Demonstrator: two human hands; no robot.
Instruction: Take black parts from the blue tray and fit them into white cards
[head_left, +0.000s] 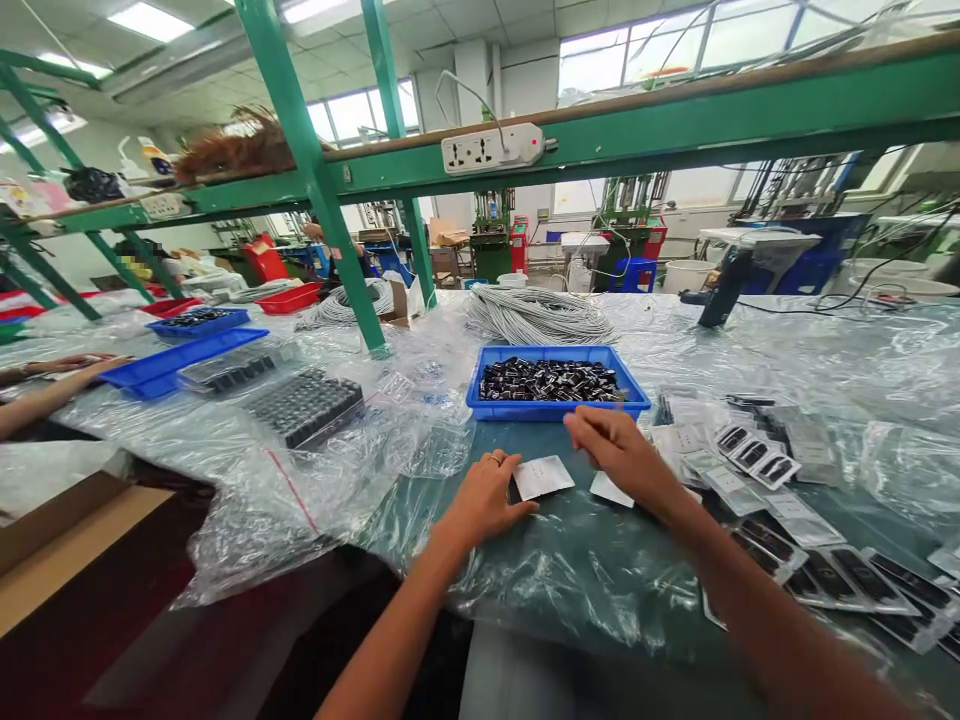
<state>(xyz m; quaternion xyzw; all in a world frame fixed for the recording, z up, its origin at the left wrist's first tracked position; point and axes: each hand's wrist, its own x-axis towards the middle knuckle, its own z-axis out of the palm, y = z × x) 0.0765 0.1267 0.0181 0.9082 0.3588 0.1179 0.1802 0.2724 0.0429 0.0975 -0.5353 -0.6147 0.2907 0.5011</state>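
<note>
Head view: white packet (543, 476) in left grip (487, 497)

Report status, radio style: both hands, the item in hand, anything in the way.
Left hand grips white pouch at its edge. Right hand hovers by blue tray of black parts, fingers curled, contents unclear. Second pouch lies under right wrist.

No text can be read anywhere. The white pouch (543, 476) at the middle of the bench (570, 570) carries a few dark marks (too small to make out). The clear sleeves (750, 455) to its right show only illegible print, and nothing is legible on the power strip (491, 150) on the green beam.
</note>
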